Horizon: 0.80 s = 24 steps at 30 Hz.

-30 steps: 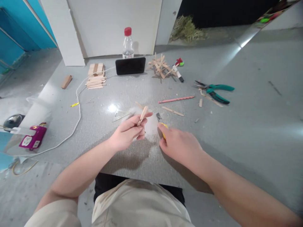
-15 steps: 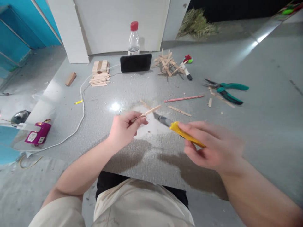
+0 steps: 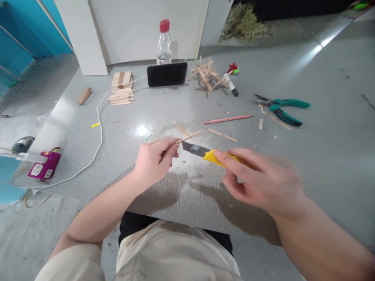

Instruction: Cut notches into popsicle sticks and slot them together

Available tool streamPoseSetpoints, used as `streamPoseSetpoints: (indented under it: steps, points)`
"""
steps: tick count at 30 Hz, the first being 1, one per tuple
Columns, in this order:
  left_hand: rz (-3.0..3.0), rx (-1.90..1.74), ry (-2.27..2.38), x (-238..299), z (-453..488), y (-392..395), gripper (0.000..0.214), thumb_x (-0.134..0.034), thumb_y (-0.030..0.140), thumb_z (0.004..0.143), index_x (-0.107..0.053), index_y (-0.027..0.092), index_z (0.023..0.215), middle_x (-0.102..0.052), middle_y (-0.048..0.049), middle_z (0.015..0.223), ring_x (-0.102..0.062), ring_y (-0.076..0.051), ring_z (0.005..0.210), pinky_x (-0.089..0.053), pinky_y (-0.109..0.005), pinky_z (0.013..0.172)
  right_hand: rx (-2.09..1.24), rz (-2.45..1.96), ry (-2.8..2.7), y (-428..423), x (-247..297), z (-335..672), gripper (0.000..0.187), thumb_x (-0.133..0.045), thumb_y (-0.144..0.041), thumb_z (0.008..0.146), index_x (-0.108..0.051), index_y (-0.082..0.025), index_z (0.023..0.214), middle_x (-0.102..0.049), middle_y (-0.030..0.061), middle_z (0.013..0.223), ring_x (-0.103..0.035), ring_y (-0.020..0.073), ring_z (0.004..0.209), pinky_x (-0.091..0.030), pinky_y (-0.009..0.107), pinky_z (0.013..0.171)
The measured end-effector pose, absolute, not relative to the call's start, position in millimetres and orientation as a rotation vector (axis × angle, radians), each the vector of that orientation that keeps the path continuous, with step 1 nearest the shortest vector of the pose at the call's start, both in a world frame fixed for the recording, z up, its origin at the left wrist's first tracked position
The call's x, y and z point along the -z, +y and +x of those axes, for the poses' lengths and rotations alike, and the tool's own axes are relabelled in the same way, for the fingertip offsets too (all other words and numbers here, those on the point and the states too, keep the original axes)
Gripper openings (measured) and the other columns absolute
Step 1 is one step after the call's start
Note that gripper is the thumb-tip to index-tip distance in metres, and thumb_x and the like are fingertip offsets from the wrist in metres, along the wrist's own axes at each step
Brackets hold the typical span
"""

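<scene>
Between thumb and fingers, my left hand (image 3: 156,158) pinches a thin wooden craft stick (image 3: 191,136) that points up to the right. My right hand (image 3: 258,179) is wrapped round a yellow utility knife (image 3: 218,157), its blade out and aimed left. The blade tip lies at the stick, close to my left fingertips; whether it cuts into the wood I cannot tell. Just beyond, a loose craft stick (image 3: 222,135) and a pink pencil (image 3: 228,119) lie on the grey table (image 3: 164,113). A pale patch shows on the table under my hands.
Green-handled pliers (image 3: 281,109) lie at right. Behind are a jumble of sticks (image 3: 206,74), a glue tube or marker (image 3: 231,84), a phone (image 3: 166,74), a bottle (image 3: 164,43) and stacked sticks (image 3: 121,91). A white cable (image 3: 101,136) runs left towards a purple power socket (image 3: 43,166).
The knife has moved left, bringing its blade tip from near the stick's far end to beside my left fingertips. My left hand keeps hold of the stick. The view has shifted slightly.
</scene>
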<state>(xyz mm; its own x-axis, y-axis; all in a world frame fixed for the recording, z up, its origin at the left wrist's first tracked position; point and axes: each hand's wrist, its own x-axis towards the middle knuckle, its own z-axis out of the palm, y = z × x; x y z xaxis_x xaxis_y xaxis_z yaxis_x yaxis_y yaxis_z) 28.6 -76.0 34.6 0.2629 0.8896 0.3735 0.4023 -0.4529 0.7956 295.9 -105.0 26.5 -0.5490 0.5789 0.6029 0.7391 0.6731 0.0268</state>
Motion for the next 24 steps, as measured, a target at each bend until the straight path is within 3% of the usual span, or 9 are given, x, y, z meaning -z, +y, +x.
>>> streamPoseSetpoints:
  steps: [8, 24]
  points:
    - [1.850, -1.125, 1.126, -33.5, 29.0, -77.1, 0.021, -0.055, 0.024, 0.101, -0.074, 0.015, 0.105, -0.075, -0.0016, 0.077, -0.073, -0.007, 0.060, -0.060, -0.012, 0.059, 0.380, -0.982, -2.347, -106.5, -29.1, 295.4, 0.064, -0.061, -0.009, 0.081, -0.055, -0.027, 0.143, -0.072, 0.0011, 0.097, -0.059, 0.0132, 0.065, -0.043, 0.028, 0.057]
    - [2.049, -1.224, 1.124, -29.3, 28.5, -78.3, 0.017, -0.059, 0.018, 0.099, -0.073, 0.014, 0.106, -0.077, -0.0011, 0.076, -0.076, -0.010, 0.066, -0.061, -0.014, 0.060, 0.513, -0.990, -2.332, -108.3, -32.5, 294.9, 0.052, -0.064, -0.015, 0.082, -0.063, -0.024, 0.133, -0.073, 0.0025, 0.095, -0.059, 0.0148, 0.066, -0.041, 0.031, 0.056]
